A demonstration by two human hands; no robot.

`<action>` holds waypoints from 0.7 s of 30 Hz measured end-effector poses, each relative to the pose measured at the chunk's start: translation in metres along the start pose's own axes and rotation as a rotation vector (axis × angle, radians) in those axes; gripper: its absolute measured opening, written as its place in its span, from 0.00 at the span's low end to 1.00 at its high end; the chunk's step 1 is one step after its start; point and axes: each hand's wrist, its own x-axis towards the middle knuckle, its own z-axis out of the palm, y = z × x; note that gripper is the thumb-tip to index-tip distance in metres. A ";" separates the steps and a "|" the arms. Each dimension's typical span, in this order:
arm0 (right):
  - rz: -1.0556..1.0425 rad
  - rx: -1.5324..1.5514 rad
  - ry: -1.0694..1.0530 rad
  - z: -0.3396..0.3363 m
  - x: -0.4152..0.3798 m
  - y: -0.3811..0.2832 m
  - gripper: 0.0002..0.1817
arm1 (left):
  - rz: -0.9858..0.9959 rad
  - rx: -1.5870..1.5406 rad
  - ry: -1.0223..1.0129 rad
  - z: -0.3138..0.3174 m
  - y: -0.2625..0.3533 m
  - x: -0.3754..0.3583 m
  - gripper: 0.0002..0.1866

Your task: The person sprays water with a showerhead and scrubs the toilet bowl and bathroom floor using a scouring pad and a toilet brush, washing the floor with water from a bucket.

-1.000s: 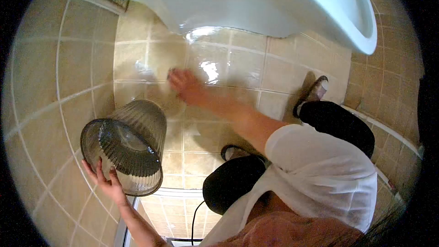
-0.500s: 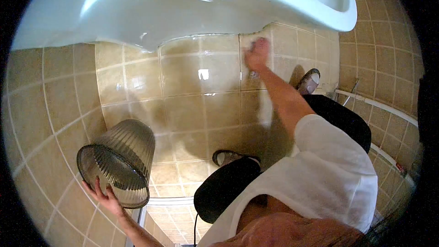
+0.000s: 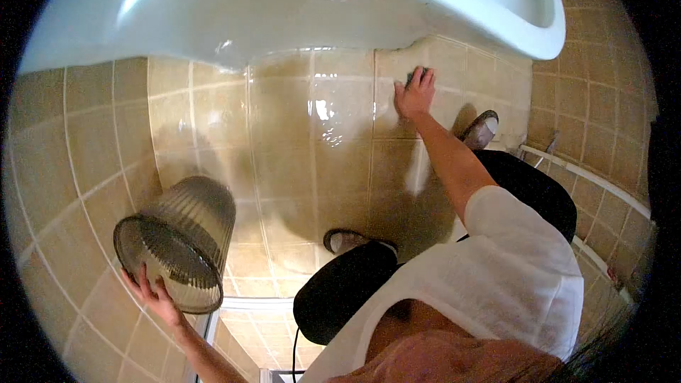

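Note:
My left hand (image 3: 157,299) holds the rim of a smoky see-through ribbed wastebasket (image 3: 202,216), fingers inside its mouth. The wastebasket is tipped on its side, its opening facing me. Far out in front, my right hand (image 3: 416,97) reaches down to the wet tiled floor (image 3: 312,170), fingers spread over a small dark object (image 3: 411,76) pressed to the tiles. Most of that object is hidden under the fingers; I cannot tell its kind. Puddled water glints on the tiles to the left of this hand.
A white tub-like fixture (image 3: 269,14) curves across the far side above the floor. Tiled walls (image 3: 85,142) rise at left and right. My shoes (image 3: 482,130) stand on the wet floor. A white rail (image 3: 589,170) runs along the right, and a door track (image 3: 259,303) lies behind.
My right hand has shifted slightly right, its fingers now more spread over the dark object. Water on the tiles has spread and ripples. The wastebasket has moved slightly up and left in view.

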 end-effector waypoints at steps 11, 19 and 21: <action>-1.053 0.336 -0.565 -0.023 -0.129 -0.173 0.33 | 0.130 0.285 0.018 -0.006 -0.014 -0.003 0.18; -0.251 -0.136 -0.093 -0.011 -0.061 0.036 0.38 | -0.016 0.085 0.053 0.001 -0.002 -0.001 0.19; -0.241 -0.031 -0.117 0.009 -0.029 -0.008 0.40 | 0.069 0.201 0.039 0.001 -0.004 -0.001 0.20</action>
